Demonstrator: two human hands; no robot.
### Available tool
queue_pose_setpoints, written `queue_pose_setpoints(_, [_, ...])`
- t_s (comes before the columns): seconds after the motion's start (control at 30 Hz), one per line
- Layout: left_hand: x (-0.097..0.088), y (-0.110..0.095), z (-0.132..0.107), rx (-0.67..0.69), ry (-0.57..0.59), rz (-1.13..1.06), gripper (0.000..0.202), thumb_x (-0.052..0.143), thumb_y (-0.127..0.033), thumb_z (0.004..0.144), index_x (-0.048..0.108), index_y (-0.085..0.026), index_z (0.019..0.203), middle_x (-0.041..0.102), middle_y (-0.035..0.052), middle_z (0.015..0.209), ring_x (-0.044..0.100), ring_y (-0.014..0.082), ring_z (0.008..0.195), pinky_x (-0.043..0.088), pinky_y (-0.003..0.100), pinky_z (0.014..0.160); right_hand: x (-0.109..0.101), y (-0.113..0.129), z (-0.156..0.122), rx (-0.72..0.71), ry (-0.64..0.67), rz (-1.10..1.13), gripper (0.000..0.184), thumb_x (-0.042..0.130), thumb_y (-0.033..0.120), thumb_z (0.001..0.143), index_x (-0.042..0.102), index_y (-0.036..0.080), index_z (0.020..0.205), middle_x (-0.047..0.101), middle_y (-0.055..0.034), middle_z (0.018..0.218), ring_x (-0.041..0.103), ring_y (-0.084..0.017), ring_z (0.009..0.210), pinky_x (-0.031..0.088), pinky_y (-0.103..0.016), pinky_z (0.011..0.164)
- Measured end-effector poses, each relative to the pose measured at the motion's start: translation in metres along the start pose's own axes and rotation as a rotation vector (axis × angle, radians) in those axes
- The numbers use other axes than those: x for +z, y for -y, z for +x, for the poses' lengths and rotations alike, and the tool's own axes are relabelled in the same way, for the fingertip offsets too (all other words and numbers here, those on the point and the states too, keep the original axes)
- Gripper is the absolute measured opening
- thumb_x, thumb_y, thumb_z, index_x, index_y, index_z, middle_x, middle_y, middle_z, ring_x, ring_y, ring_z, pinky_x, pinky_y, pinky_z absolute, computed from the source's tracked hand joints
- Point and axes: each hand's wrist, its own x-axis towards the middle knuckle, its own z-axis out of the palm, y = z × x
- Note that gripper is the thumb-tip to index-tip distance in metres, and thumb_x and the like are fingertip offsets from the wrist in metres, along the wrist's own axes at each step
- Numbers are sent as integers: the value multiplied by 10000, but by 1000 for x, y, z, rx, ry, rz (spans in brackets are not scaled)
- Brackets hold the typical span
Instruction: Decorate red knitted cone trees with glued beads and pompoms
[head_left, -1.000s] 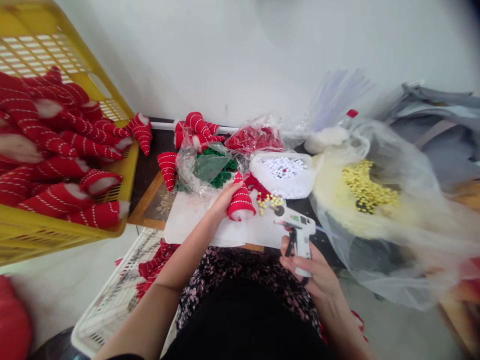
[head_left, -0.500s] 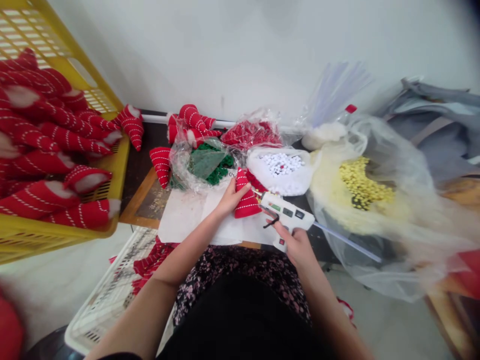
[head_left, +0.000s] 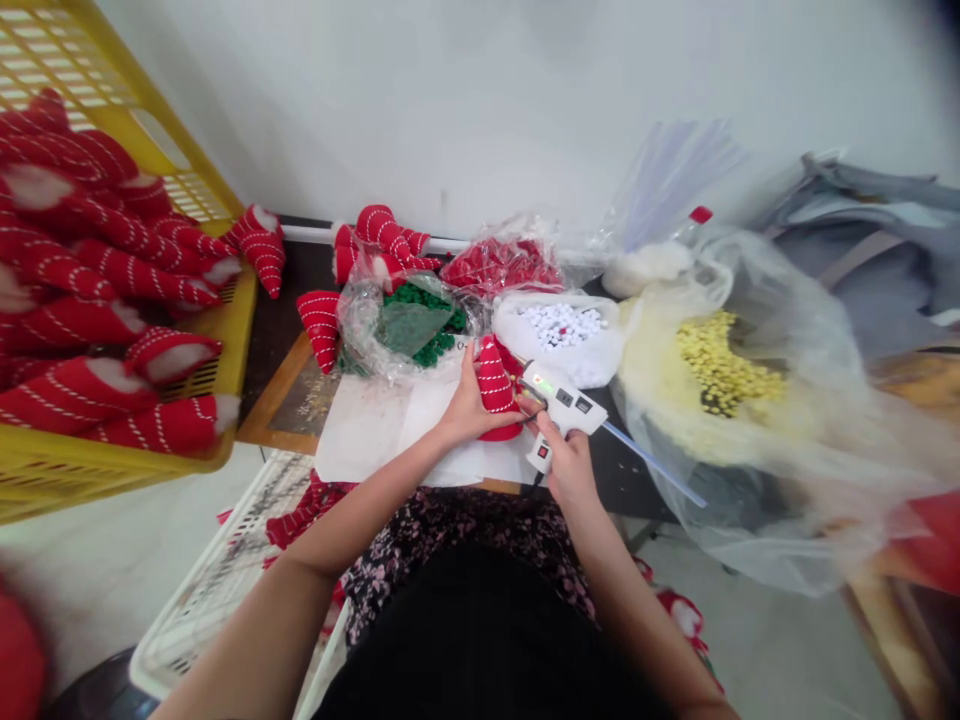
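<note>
Gripping a red cone [head_left: 495,385] with white stripes, the left hand [head_left: 465,415] has thumb and fingers closed round its lower part and holds it tip-up over a white sheet [head_left: 375,430] on the table. The right hand [head_left: 566,465] is wrapped round the handle of a glue gun [head_left: 561,400]. The nozzle sits against the right side of the cone. Whether glue is coming out cannot be told.

No trim is visible on the held cone, so this piece appears to be at an early stage.

Just beyond the hands lie open bags: green bits [head_left: 420,325] on the left, white beads [head_left: 562,325] in the middle, red pieces [head_left: 502,265] further back, yellow beads [head_left: 720,365] on the right. Loose cones [head_left: 382,235] lie at the far edge of the table.

On the far left, a yellow crate [head_left: 112,465] is heaped with striped cones [head_left: 90,270]. Whether those are finished or waiting cannot be judged. A white basket [head_left: 217,590] near the floor holds a few more red pieces.
</note>
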Motion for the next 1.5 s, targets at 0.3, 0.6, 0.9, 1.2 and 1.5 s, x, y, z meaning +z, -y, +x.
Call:
queue_pose_setpoints(0.3, [-19, -21, 3, -120, 170, -237, 1285, 971, -544, 619, 289, -250, 1667, 511, 185, 1597, 507, 411, 1464, 409, 572, 1226, 10, 4, -10, 78, 48, 38, 508, 871, 578, 709, 770, 239, 1072, 837, -103, 975, 767, -350, 1135, 637, -492, 957])
queue_pose_setpoints(0.6, [-13, -14, 37, -534, -178, -628, 261, 812, -374, 849, 708, -227, 1037, 776, 51, 886, 739, 248, 838, 601, 420, 884, -18, 15, -27, -66, 84, -330, 460, 670, 663, 912, 752, 213, 959, 804, -111, 924, 782, -306, 916, 596, -352, 653])
queue_pose_setpoints(0.9, [-12, -13, 33, -564, -203, -667, 297, 826, -397, 825, 694, -215, 1019, 754, 38, 852, 732, 227, 800, 611, 376, 800, -35, 36, -52, -324, 145, -786, 381, 625, 517, 980, 753, 222, 774, 809, -103, 888, 756, -272, 877, 604, -367, 815])
queue_pose_setpoints(1.2, [-12, -13, 34, -537, -189, -617, 333, 846, -408, 797, 695, -226, 1032, 765, 43, 880, 754, 249, 852, 616, 385, 820, -33, 30, -50, -353, 87, -889, 392, 593, 518, 975, 684, 237, 716, 787, -102, 849, 743, -277, 848, 602, -372, 820])
queue_pose_setpoints(1.5, [-12, -13, 33, -520, -185, -624, 301, 845, -398, 798, 686, -241, 999, 750, 19, 826, 726, 225, 766, 602, 363, 766, -33, 25, -50, -325, 56, -868, 390, 606, 515, 956, 643, 250, 673, 738, -94, 754, 724, -294, 840, 599, -416, 876])
